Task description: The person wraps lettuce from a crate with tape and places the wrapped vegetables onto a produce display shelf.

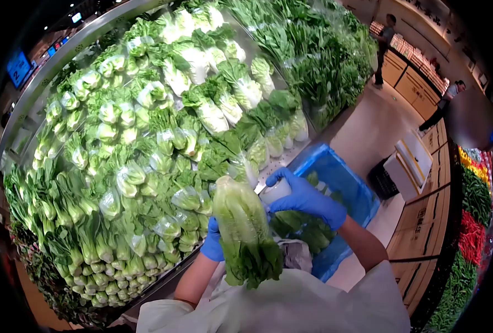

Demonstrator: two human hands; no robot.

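Observation:
In front of my chest is a large head of Chinese cabbage (241, 222), pale base up and green leaves hanging down. My left hand (213, 241), in a blue glove, is closed on its left side; the cabbage covers most of those fingers. My right hand (307, 200), also gloved in blue, curls its thumb and fingers around a white rounded object (276, 192), perhaps a roll, close to the cabbage's right side. What exactly this white object is, I cannot make out.
A sloped display (146, 133) of leafy greens fills the left and centre. To my right stands a blue-lined crate (343, 186) with greens inside. Beyond it are a white foam box (412, 164) and a wooden counter (424, 238). Two people are farther back.

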